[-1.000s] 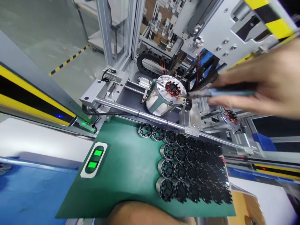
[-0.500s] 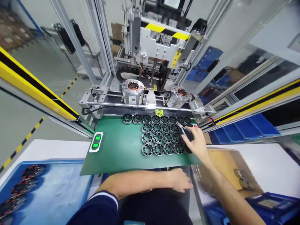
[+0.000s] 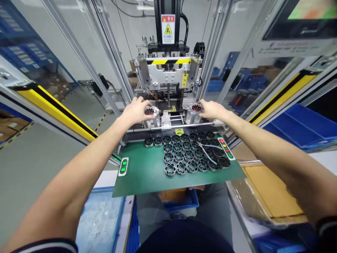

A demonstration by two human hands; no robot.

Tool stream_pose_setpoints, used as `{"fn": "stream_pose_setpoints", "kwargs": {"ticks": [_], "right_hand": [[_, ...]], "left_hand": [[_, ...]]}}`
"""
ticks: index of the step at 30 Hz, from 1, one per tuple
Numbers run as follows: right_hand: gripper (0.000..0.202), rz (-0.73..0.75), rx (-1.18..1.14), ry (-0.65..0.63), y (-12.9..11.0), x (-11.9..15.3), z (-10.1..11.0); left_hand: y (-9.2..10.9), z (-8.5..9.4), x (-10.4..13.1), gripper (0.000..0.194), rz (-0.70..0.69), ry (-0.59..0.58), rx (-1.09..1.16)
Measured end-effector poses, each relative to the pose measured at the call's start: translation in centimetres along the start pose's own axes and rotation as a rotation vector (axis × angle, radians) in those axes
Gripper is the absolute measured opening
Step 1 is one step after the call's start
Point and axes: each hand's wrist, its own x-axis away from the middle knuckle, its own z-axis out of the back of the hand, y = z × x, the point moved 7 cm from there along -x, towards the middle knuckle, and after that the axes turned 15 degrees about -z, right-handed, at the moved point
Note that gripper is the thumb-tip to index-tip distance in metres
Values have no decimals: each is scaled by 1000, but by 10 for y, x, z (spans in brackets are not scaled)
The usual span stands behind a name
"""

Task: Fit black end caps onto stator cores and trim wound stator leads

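Note:
My left hand (image 3: 134, 111) reaches to the left metal cylinder fixture (image 3: 156, 122); its fingers are closed at the edge of the copper-wound motor stator (image 3: 149, 111) on top. At the right fixture (image 3: 191, 118), my right hand (image 3: 211, 110) grips the rim of a second wound stator (image 3: 196, 108) in the same way. Fingertips of both hands are partly hidden. A pair of cutting pliers (image 3: 205, 151) with pale blue handles lies on bare black-and-silver stators (image 3: 181, 168), which stand in rows on a green mat (image 3: 142, 179).
Above the fixtures stands the winding machine head (image 3: 168, 75) with yellow-black striping. Button panels sit left (image 3: 123, 167) and right (image 3: 226, 148) on the mat. A blue tray (image 3: 98, 218) is at lower left, a cardboard box (image 3: 276, 191) at right. Yellow guard posts flank both sides.
My right hand has left the pliers on the stators and moved up to the right fixture. From below the mat, my left hand has come up to the left fixture. The view has shifted.

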Motion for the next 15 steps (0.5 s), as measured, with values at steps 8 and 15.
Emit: {"fn": "stream_pose_setpoints", "kwargs": {"ticks": [8, 15], "right_hand": [[48, -166, 181, -367, -37, -75, -11], [49, -153, 163, -369, -49, -87, -14]], "left_hand": [[-34, -44, -71, 88, -10, -165, -63], [-50, -68, -85, 106, 149, -354, -40]]}}
